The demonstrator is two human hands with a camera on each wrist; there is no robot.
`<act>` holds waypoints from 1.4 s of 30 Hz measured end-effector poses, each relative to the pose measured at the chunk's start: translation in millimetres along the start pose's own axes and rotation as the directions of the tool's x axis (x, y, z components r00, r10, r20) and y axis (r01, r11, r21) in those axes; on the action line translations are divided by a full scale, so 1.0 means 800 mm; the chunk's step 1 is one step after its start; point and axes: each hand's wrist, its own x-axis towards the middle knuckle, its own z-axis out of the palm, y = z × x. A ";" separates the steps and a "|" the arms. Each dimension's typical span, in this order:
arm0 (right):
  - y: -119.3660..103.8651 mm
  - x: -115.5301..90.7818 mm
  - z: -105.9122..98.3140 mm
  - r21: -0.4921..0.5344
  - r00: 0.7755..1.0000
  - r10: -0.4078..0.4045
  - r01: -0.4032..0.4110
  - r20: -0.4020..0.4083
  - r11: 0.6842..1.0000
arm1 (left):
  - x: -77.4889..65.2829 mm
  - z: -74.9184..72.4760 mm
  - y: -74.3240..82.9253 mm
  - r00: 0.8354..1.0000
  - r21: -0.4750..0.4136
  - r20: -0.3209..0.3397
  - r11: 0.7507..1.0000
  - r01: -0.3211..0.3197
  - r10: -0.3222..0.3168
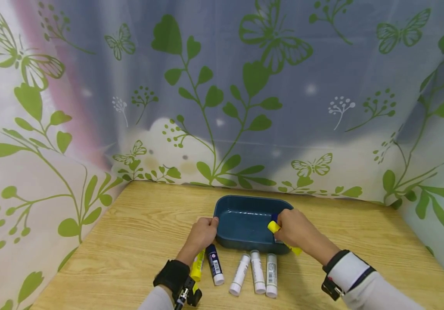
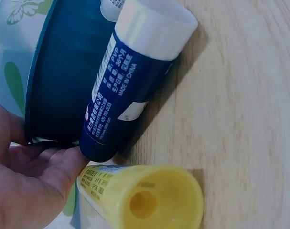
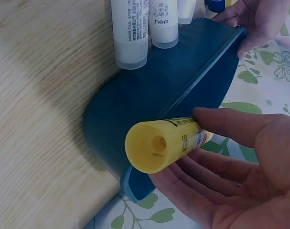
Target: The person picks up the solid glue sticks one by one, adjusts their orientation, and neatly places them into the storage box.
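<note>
Your left hand (image 1: 203, 234) grips the left end of the dark teal tray (image 1: 241, 221), thumb at the rim and fingers against the outer wall. Your right hand (image 1: 296, 228) holds a yellow glue stick (image 3: 168, 140) over the tray's right end, thumb on one side and fingers curled along the other, with the stick's hollow base facing the right wrist camera. A navy patch shows beside those fingers in the head view, too covered for you to tell what it is. On the wood-grain table (image 1: 128, 241), on your side of the tray, a second yellow glue stick (image 1: 197, 266) lies by your left wrist, partly hidden under it. Just to its right lies a navy glue stick (image 1: 215, 265), its white cap towards you and its other end just beside your left fingers. Further right, in front of the tray, you have three white glue sticks (image 1: 258, 272) side by side, the leftmost slanting. Behind the table hangs a curtain (image 1: 128, 103) printed with green leaves and butterflies.
</note>
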 end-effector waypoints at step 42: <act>-0.001 0.066 -0.024 -0.081 0.996 0.085 -0.083 0.022 0.993 | -0.001 0.000 0.003 1.000 -0.005 0.000 1.000 0.025 -0.025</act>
